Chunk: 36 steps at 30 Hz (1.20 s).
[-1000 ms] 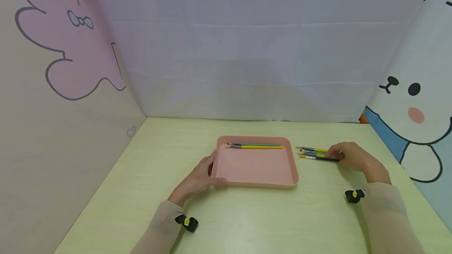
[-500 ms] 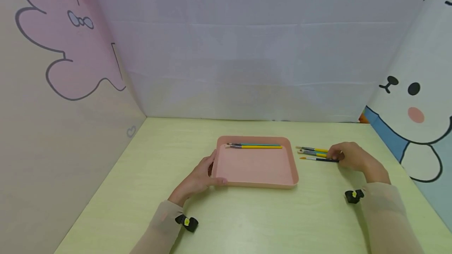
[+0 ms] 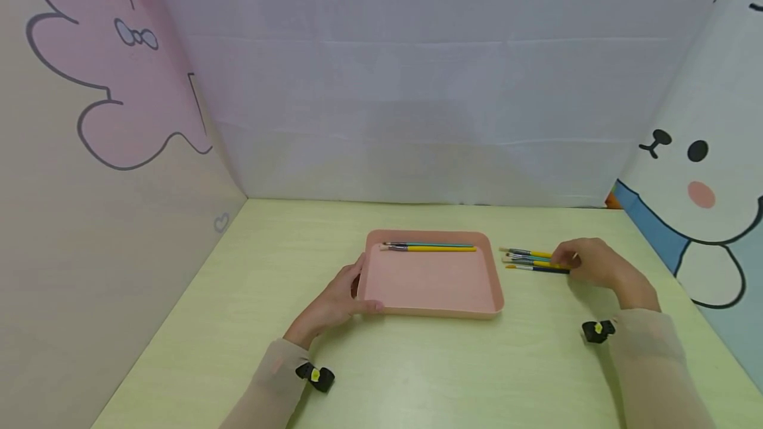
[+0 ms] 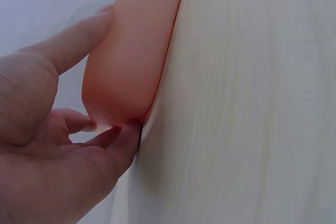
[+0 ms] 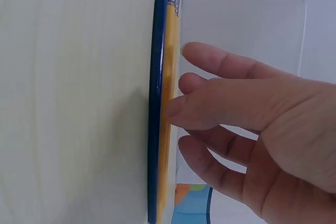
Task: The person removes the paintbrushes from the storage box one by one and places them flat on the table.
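Showing a slight shift since the earlier frame: the loose brushes [image 3: 536, 262] right of the tray, with a little more of one yellow handle [image 5: 169, 66] now in sight by the dark blue brush [image 3: 551, 270]; no visible change at the tray or left hand.

At the back, a white backdrop [image 3: 417, 118]; in front, a pale table [image 3: 417, 376]. Toward the table's far side, flat on its base, the pink tray [image 3: 429, 290], gripped at the near left corner by the left hand [image 3: 330, 302], thumb on the near wall and fingers round the left side, apparently for steadiness. Well to the right, above the loose brushes, the right hand [image 3: 593, 263], fingers loosely bent, thumb tip against the yellow handle; hard to tell from here whether pinching or merely touching. Along the tray's far side, a teal brush [image 3: 441, 244] and a yellow brush [image 3: 441, 249], roughly parallel, bristles left. Outside on the table, just right of the tray, the loose brushes, bristles also left, probably bunched there for easy reach; nearest, the dark blue brush.
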Each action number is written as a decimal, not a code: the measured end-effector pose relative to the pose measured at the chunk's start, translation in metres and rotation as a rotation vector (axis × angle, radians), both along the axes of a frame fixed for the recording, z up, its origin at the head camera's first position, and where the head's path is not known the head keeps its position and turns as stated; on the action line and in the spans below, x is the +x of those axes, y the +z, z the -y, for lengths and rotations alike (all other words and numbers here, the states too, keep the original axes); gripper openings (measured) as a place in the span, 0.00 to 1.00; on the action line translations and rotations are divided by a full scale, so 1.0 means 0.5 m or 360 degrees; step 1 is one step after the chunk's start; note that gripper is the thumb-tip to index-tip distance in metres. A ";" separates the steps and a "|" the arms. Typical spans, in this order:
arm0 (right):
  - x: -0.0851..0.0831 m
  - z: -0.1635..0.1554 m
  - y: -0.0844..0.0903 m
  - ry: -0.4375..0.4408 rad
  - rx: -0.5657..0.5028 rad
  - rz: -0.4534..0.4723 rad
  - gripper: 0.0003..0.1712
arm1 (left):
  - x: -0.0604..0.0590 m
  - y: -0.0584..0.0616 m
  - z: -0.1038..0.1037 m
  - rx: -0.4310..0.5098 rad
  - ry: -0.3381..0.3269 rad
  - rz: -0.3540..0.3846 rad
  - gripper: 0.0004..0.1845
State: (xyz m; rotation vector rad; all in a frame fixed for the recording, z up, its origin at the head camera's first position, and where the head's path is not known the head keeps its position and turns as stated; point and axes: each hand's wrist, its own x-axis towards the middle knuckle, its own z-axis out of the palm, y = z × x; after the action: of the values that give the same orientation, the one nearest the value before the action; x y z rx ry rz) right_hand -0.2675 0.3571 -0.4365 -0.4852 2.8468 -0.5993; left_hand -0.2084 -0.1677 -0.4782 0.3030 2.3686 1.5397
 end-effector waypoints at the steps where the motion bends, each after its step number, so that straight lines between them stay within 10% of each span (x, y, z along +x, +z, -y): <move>1: 0.001 0.001 0.002 0.0001 -0.0003 -0.0009 0.19 | 0.000 0.000 0.000 0.0000 0.0000 -0.0001 0.65; 36: 0.000 0.206 0.092 0.0382 -0.0218 -0.0326 0.25 | 0.004 0.002 -0.002 -0.0039 0.0022 0.0002 0.64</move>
State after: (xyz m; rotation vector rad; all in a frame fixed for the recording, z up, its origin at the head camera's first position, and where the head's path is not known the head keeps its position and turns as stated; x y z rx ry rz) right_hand -0.2675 0.2543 -0.3904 -0.9466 2.8820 -0.7390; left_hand -0.2063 -0.1665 -0.4773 0.2808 2.3917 1.5156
